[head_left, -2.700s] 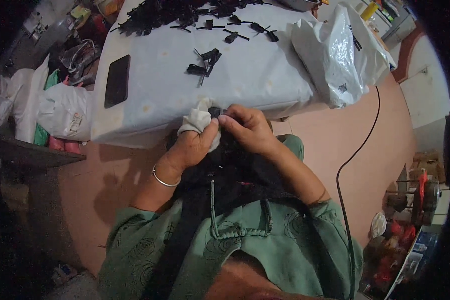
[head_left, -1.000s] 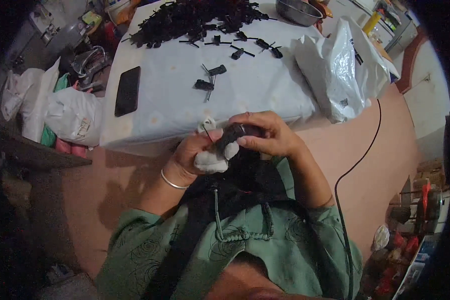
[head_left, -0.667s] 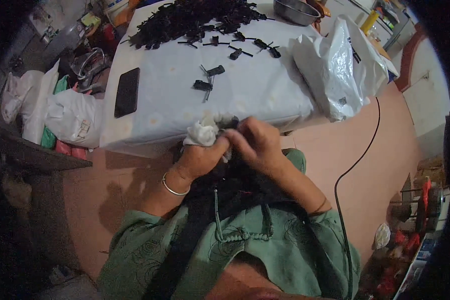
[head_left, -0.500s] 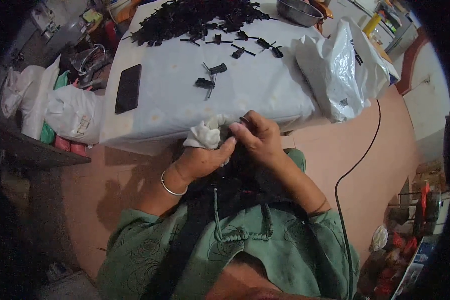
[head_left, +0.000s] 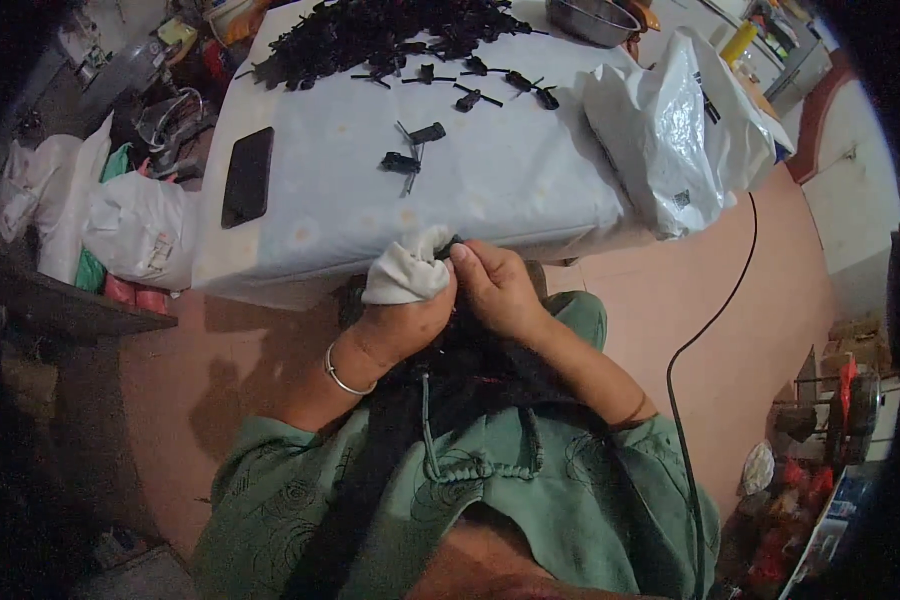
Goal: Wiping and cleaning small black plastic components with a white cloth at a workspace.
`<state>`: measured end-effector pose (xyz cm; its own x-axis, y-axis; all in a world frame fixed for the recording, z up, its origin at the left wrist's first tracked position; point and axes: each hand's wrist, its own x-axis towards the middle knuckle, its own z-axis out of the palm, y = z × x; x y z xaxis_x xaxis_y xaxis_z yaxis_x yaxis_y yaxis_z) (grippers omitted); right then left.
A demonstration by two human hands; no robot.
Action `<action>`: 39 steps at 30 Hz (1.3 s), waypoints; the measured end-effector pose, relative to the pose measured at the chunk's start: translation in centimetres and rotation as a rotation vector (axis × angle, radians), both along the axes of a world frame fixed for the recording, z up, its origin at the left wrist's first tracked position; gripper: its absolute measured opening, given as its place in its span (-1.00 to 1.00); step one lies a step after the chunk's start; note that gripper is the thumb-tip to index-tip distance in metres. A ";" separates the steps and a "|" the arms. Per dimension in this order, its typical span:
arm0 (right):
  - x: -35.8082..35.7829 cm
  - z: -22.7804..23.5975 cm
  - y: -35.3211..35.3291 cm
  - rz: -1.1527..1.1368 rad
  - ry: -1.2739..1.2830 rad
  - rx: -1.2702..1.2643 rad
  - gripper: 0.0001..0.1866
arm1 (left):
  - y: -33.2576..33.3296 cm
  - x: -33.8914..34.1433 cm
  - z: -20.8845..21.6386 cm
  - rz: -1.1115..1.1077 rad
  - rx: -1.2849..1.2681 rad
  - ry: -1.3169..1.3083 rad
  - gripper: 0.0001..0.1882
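Observation:
Just in front of the table's near edge, my left hand (head_left: 405,325) is closed around a bunched white cloth (head_left: 407,277). My right hand (head_left: 497,287) meets it from the right, thumb and fingers pinched on a small black part (head_left: 447,248) at the cloth's edge. Most of that part is hidden by fingers and cloth. Beyond my hands, two black plastic pieces with thin rods lie close together on the table, an upper piece (head_left: 427,132) and a lower piece (head_left: 400,161). A large heap of similar black pieces (head_left: 360,45) covers the far side, with several loose ones before it.
A dark phone (head_left: 248,178) lies at the left of the white-covered table (head_left: 320,205). On its right stands a white plastic bag (head_left: 650,130), with a metal bowl (head_left: 590,22) at the back. White bags (head_left: 135,225) fill a shelf at left. A black cable (head_left: 710,325) crosses the floor.
My right hand has turned and lowered slightly, its fingers now closed together against the cloth's edge. The cloth has shifted in my left hand. The whole view has moved a little.

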<state>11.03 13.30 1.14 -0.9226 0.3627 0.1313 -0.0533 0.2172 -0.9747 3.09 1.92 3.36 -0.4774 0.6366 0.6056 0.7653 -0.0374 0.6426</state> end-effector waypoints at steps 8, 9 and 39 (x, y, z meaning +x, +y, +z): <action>0.6 1.2 1.5 -0.009 0.011 0.049 -0.81 | -0.4 -1.2 -0.9 -0.191 0.083 -0.834 -0.79; 0.7 1.1 2.0 0.061 -0.104 0.162 -0.80 | -0.4 -1.2 -0.8 -0.205 0.107 -0.944 -0.77; -1.0 2.5 2.6 0.230 -0.345 0.141 -0.74 | -0.8 -1.7 -1.7 -0.139 -0.288 0.009 -0.83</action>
